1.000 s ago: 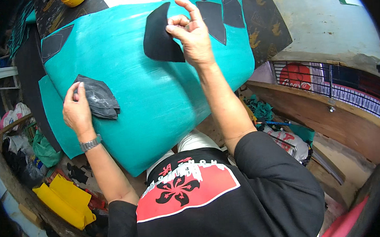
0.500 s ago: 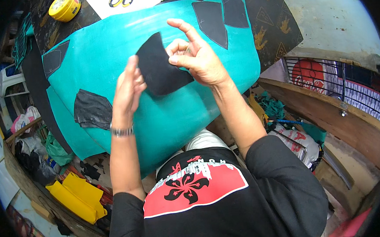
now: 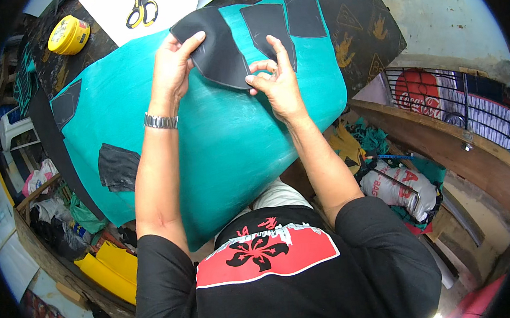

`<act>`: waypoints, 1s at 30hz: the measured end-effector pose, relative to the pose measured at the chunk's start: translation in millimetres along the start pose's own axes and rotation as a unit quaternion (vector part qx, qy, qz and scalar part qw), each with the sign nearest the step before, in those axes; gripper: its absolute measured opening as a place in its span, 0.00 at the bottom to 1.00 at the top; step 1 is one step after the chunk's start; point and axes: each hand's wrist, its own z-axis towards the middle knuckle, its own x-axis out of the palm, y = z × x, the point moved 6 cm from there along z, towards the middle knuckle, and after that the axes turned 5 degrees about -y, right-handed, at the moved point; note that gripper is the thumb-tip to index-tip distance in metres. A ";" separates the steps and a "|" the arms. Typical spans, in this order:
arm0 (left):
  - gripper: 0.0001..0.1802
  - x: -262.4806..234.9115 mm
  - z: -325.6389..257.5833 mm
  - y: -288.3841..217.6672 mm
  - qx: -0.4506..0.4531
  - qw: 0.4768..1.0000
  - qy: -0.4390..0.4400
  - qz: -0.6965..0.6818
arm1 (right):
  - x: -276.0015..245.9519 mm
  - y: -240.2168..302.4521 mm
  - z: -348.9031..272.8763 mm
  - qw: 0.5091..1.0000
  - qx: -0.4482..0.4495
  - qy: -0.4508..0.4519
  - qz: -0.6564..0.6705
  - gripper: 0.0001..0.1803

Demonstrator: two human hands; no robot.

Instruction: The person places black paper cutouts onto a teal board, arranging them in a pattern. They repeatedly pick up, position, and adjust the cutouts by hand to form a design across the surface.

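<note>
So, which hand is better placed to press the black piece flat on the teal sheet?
Probably the right hand: its fingers already rest on the black piece's lower edge, while the left hand holds the top lifted.

- We see our left hand [image 3: 172,64] pinching the upper edge of a black patch [image 3: 215,49], lifted off the teal sheet [image 3: 230,137].
- Our right hand [image 3: 278,86] pins the patch's lower corner with its fingertips.
- Two more black pieces [image 3: 283,18] lie just beyond.
- Yellow scissors [image 3: 141,8] and a yellow tin [image 3: 69,35] sit on the worktop [image 3: 364,27].
</note>
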 end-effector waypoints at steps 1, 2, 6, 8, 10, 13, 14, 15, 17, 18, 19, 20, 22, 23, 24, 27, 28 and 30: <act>0.17 4.1 6.6 1.2 0.005 1.000 0.021 -0.017 | 0.1 -2.0 0.7 0.999 0.009 0.000 0.036 0.56; 0.18 4.9 13.0 7.1 -0.021 1.000 0.019 0.007 | 1.8 -2.2 2.4 0.999 -0.004 0.000 0.047 0.56; 0.20 -4.5 31.3 8.0 0.083 0.970 -0.079 0.215 | 0.1 -2.9 12.0 0.998 -0.026 -0.039 0.047 0.52; 0.23 -9.4 37.6 9.4 0.100 0.951 -0.100 0.274 | -5.1 -1.6 15.7 0.996 -0.038 -0.067 0.039 0.51; 0.23 -12.6 42.6 10.7 0.118 0.937 -0.114 0.307 | -8.7 -2.0 17.1 0.996 -0.041 -0.079 0.008 0.50; 0.24 -14.9 47.8 13.7 0.124 0.913 -0.123 0.368 | -11.6 -3.2 16.7 0.994 -0.054 -0.088 -0.029 0.48; 0.25 -15.3 49.4 15.3 0.119 0.902 -0.128 0.395 | -12.4 -3.9 16.9 0.993 -0.057 -0.091 -0.041 0.48; 0.27 -14.4 50.2 14.6 0.136 0.897 -0.137 0.397 | -13.5 -6.2 17.7 0.993 -0.048 -0.095 -0.041 0.48; 0.29 -13.3 50.4 13.4 0.161 0.881 -0.169 0.411 | -15.0 -11.2 19.2 0.993 -0.031 -0.102 -0.040 0.48; 0.31 -12.4 50.8 14.0 0.163 0.877 -0.175 0.416 | -15.0 -11.7 20.1 0.993 -0.039 -0.103 -0.036 0.47; 0.32 -11.4 50.9 14.2 0.165 0.873 -0.181 0.421 | -14.8 -12.1 20.9 0.993 -0.048 -0.103 -0.031 0.47; 0.33 -10.6 50.9 14.2 0.167 0.870 -0.186 0.425 | -14.6 -12.3 21.5 0.993 -0.059 -0.103 -0.025 0.47; 0.34 -9.3 50.9 15.9 0.157 0.867 -0.190 0.433 | -14.6 -15.3 21.5 0.993 -0.055 -0.107 -0.018 0.47; 0.34 -8.6 51.1 16.6 0.152 0.866 -0.192 0.436 | -15.1 -17.5 21.6 0.993 -0.043 -0.113 -0.016 0.47; 0.34 -8.7 51.1 17.8 0.141 0.865 -0.195 0.440 | -14.9 -17.8 21.7 0.993 -0.046 -0.112 -0.016 0.47; 0.34 -6.0 50.3 14.6 0.161 0.843 -0.206 0.470 | -15.8 -20.0 21.8 0.992 -0.030 -0.117 -0.025 0.46; 0.34 -5.7 50.5 13.9 0.163 0.843 -0.209 0.469 | -16.2 -20.0 22.0 0.992 -0.028 -0.118 -0.027 0.46; 0.34 -5.6 51.2 13.3 0.155 0.842 -0.213 0.472 | -17.0 -20.2 22.7 0.992 -0.026 -0.119 -0.036 0.46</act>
